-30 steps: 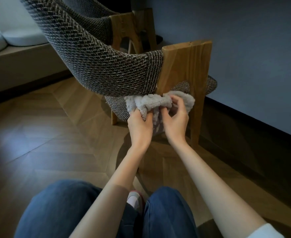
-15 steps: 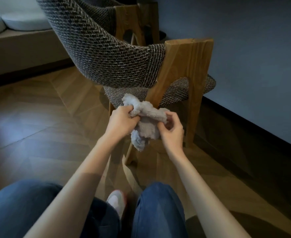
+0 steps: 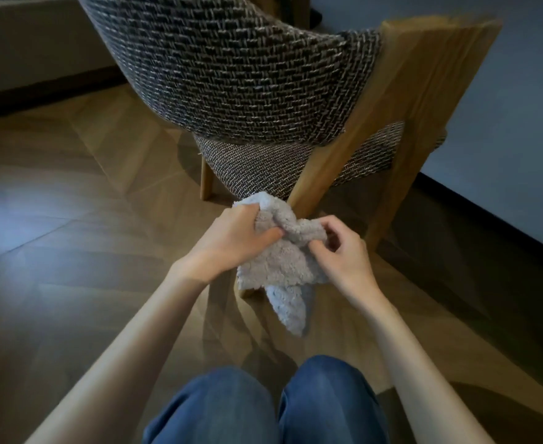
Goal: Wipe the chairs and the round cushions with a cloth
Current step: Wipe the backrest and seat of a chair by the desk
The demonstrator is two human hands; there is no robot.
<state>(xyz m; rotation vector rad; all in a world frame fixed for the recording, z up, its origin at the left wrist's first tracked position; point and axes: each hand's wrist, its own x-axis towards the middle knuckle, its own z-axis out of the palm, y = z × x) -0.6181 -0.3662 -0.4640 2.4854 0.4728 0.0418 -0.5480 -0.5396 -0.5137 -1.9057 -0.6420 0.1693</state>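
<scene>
The cloth (image 3: 283, 261) is pale grey and fluffy. The chair (image 3: 251, 75) wears a woven tweed of black, grey and white flecks; its legs are honey-coloured wood. The floor (image 3: 71, 219) is brown herringbone parquet. The wall (image 3: 520, 91) at right is grey-blue above a black skirting. The near trousers (image 3: 324, 402) are blue denim.

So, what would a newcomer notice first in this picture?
First, the fluffy grey cloth at the centre, bunched between the left hand and the right hand, in front of a slanted wooden chair leg. Above them, the woven backrest of the chair fills the upper part of the view.
</scene>
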